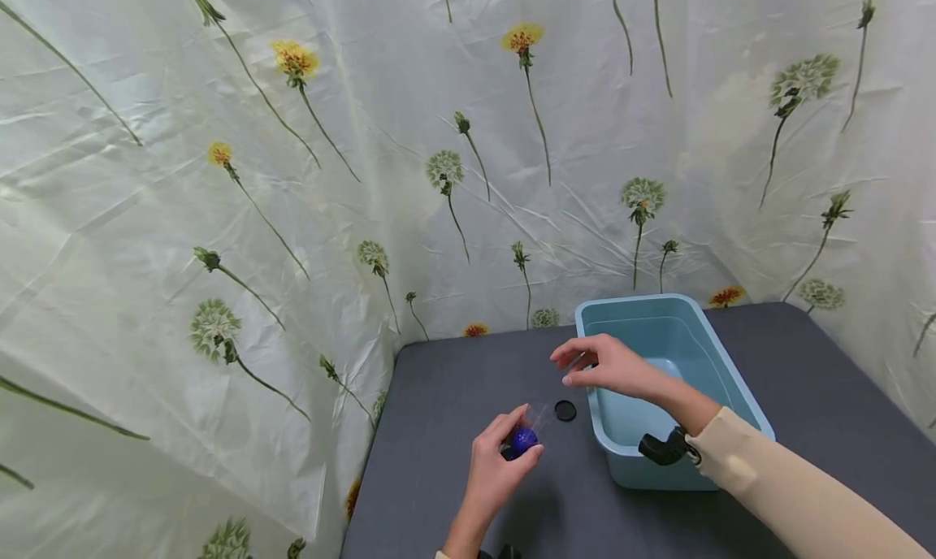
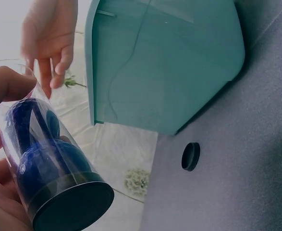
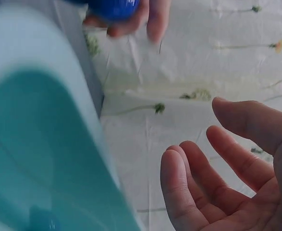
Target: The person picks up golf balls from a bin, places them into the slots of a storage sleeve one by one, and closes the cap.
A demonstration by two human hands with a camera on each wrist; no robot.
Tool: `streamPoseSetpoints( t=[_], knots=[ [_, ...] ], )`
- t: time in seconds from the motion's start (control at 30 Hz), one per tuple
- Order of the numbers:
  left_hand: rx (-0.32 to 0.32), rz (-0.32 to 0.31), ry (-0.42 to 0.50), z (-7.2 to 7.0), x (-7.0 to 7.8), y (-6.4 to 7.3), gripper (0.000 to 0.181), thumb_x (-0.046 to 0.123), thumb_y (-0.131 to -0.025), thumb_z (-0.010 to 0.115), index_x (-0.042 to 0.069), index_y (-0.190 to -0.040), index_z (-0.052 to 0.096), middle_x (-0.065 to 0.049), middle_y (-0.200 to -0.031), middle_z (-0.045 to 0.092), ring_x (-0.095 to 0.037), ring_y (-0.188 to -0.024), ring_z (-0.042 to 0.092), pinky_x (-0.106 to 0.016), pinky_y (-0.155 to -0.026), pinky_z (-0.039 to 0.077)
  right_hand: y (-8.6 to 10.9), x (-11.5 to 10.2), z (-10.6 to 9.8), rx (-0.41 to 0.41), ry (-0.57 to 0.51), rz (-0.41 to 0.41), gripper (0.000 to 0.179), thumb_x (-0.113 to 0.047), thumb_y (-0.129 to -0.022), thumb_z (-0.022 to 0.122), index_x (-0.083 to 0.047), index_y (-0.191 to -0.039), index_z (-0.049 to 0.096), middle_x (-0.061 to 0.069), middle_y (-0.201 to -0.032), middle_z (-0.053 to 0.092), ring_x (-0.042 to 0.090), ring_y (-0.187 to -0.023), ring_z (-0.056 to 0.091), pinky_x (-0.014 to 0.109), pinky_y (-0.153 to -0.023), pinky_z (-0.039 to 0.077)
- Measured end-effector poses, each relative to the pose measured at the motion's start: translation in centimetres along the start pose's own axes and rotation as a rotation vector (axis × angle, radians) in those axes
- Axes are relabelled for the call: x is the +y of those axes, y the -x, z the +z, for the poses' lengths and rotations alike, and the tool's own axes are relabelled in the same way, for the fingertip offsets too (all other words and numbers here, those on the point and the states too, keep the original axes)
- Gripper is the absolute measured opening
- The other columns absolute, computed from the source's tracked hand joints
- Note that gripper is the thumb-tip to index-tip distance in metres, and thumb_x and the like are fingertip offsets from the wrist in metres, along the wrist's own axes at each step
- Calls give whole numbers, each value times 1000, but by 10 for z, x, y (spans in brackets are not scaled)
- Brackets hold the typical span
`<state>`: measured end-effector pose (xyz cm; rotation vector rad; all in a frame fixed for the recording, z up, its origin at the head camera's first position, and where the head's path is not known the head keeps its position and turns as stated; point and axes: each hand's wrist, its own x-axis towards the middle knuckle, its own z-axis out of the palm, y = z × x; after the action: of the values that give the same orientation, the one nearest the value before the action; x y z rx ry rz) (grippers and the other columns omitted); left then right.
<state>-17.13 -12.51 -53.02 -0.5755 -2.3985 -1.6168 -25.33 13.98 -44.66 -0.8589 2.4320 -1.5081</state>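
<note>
My left hand [image 1: 491, 463] grips a clear plastic tube [image 2: 59, 159] by its side, thumb and fingers on opposite sides. Dark blue dimpled balls [image 2: 54, 161] show through its wall, and a black cap [image 2: 76, 207] covers the end facing the left wrist camera. My right hand [image 1: 614, 366] hovers over the left rim of a light blue plastic bin [image 1: 731, 372]. Its fingers [image 3: 174, 183] are relaxed and slightly bent, with nothing between them. A loose black round cap [image 1: 565, 410] lies on the dark grey table between the tube and the bin.
Inside the bin, a blue thing [image 3: 47, 220] shows blurred at the bottom of the right wrist view. The dark grey table [image 1: 439, 429] ends at a white curtain [image 1: 351, 201] printed with dandelions, behind and to the left.
</note>
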Motion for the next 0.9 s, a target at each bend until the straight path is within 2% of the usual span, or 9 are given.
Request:
streamPoseSetpoints(
  t=[0.23, 0.37, 0.53, 0.67, 0.9],
  knots=[
    [-7, -11, 10, -2, -2, -1, 55, 27, -86, 82, 21, -137, 62, 5, -110, 66, -13, -94, 65, -36, -83, 56, -10, 11, -20, 6, 26, 85, 35, -22, -94, 73, -13, -127, 66, 8, -118, 66, 27, -101, 66, 38, -80, 55],
    [-3, -13, 13, -2, -4, 0, 56, 26, -85, 82, 23, -137, 62, 4, -111, 67, -13, -96, 65, -33, -84, 55, -13, 18, -28, 16, 38, 97, 38, -24, -94, 73, -10, -128, 66, 11, -120, 66, 28, -102, 66, 39, -81, 55],
    [1, -13, 21, -3, -7, -1, 56, 27, -85, 82, 21, -137, 62, 4, -111, 66, -14, -96, 65, -33, -84, 55, -20, 29, -37, 29, 29, 131, 38, -21, -95, 72, -5, -129, 64, 16, -123, 65, 33, -106, 65, 42, -82, 56],
    [6, -7, 26, -3, -9, -2, 56, 28, -86, 82, 17, -137, 63, 4, -111, 66, -14, -97, 65, -36, -84, 55, -27, 39, -41, 51, 30, 175, 36, -17, -95, 71, -3, -128, 65, 20, -123, 64, 30, -104, 65, 43, -82, 57],
    [12, -24, 37, -3, -9, -1, 56, 24, -85, 83, 20, -137, 62, 2, -113, 66, -15, -99, 65, -34, -85, 55, -34, 58, -45, 134, 18, 256, 32, -13, -97, 67, -2, -126, 65, 16, -115, 66, 27, -101, 65, 51, -87, 55]
  ],
)
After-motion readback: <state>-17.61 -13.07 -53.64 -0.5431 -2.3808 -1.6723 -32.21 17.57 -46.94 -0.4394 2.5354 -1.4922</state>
